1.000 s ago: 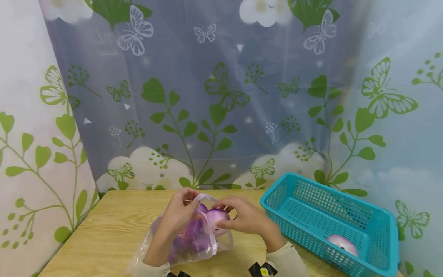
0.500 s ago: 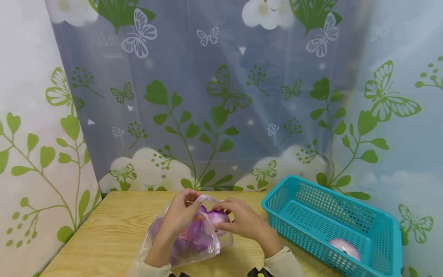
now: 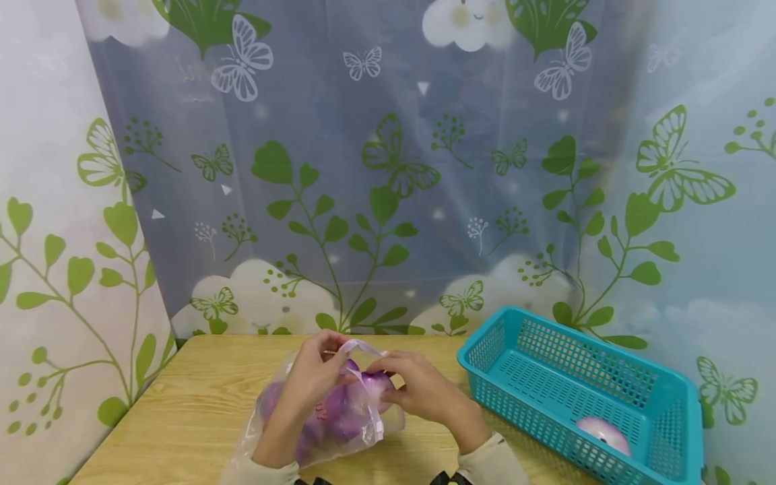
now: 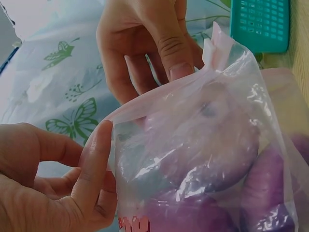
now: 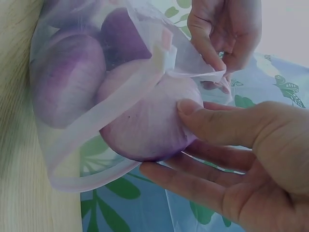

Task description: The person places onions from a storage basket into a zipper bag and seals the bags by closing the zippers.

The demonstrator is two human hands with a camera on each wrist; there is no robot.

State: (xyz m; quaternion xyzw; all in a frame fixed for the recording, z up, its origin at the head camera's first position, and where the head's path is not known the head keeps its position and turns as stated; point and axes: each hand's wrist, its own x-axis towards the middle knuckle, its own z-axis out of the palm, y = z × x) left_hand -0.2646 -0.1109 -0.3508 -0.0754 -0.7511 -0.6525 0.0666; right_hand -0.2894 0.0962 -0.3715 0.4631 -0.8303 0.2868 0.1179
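Note:
At the front of the table lies a clear zip bag [image 3: 350, 446] with a slider and red print, with several purple onions [image 5: 67, 82] inside. My left hand [image 3: 315, 377] pinches the rim of its mouth between thumb and fingers, as the left wrist view also shows. Thumb and fingers of my right hand [image 3: 427, 391] grip a purple-and-white onion [image 5: 149, 125] at the bag's mouth. The pale zip strip [image 5: 104, 113] crosses in front of this onion. In the left wrist view, the onion shows through the plastic, and the right hand's fingertips are partly behind the rim.
To the right stands a teal perforated basket [image 3: 485, 397] with one onion [image 3: 603, 434] in it. The wooden table [image 3: 176, 404] ends at a printed curtain [image 3: 303, 202] behind; another patterned sheet [image 3: 48, 269] borders the left side.
My right hand has moved slightly left with the onion, which now sits further behind the bag's rim. The left hand keeps its place on the bag.

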